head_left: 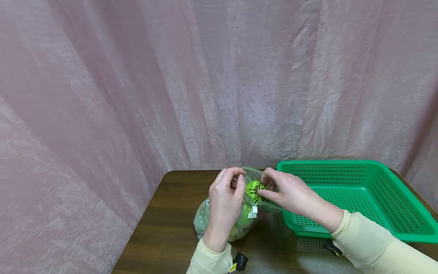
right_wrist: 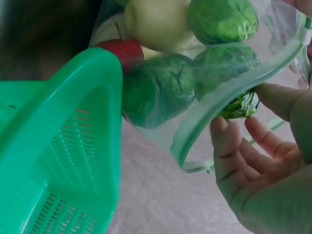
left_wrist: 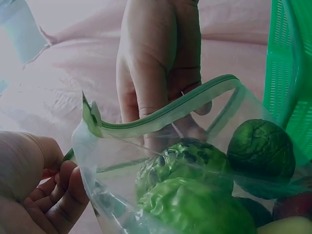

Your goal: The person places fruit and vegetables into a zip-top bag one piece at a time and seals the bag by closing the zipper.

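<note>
A clear zip bag [head_left: 201,219] with a green seal lies on the table, full of produce. My left hand [head_left: 224,201] pinches the rim on one side of its mouth, fingers curled. At the mouth, my right hand [head_left: 291,190] holds a bumpy green fruit [head_left: 253,190] with dark gaps between thumb and fingertips; its exact kind cannot be told. Through the plastic in the right wrist view show several green pieces, a dark green one [right_wrist: 158,90] at the side, a red fruit [right_wrist: 122,53] and a pale yellow round fruit [right_wrist: 156,22].
To the right of the bag stands a green plastic basket [head_left: 342,163] with slotted walls, its near left corner close to my right hand. Both rest on a dark wooden table [head_left: 164,224]. A pink curtain [head_left: 219,83] hangs behind the table.
</note>
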The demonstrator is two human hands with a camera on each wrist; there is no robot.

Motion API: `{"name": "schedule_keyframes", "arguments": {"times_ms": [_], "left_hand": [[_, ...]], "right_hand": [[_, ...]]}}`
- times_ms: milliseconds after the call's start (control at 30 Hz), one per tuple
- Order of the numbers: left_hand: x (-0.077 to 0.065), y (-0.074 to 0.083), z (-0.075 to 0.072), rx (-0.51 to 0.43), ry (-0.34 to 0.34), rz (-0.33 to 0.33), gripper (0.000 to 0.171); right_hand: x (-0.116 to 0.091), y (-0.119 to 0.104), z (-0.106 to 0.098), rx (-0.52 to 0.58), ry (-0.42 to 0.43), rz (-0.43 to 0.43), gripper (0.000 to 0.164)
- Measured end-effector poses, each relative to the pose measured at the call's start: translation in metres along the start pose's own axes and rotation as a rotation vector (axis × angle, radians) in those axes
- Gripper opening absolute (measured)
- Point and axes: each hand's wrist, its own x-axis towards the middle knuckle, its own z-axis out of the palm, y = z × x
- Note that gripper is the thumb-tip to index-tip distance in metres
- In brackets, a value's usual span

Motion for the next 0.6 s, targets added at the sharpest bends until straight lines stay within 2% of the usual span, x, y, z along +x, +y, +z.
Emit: {"name": "schedule_keyframes", "arguments": {"times_ms": [200, 333, 467, 600], "left_hand": [[-0.001, -0.001, -0.001, -0.010, 0.007, -0.019, 0.012], [-0.002, -0.001, -0.001, -0.015, 0.002, -0.036, 0.011], [-0.003, -0.002, -0.001, -0.020, -0.002, -0.040, 0.011], [-0.002, -0.002, -0.001, -0.016, 0.003, -0.038, 0.012]], "right_hand": [[0.002, 0.001, 0.003, -0.062, 0.036, -0.060, 0.024], [0.000, 0.000, 0.003, -0.080, 0.022, -0.054, 0.022], [-0.008, -0.002, -0.003, -0.085, 0.027, -0.045, 0.016], [-0.015, -0.003, -0.012, -0.066, 0.028, -0.075, 0.013]]}}
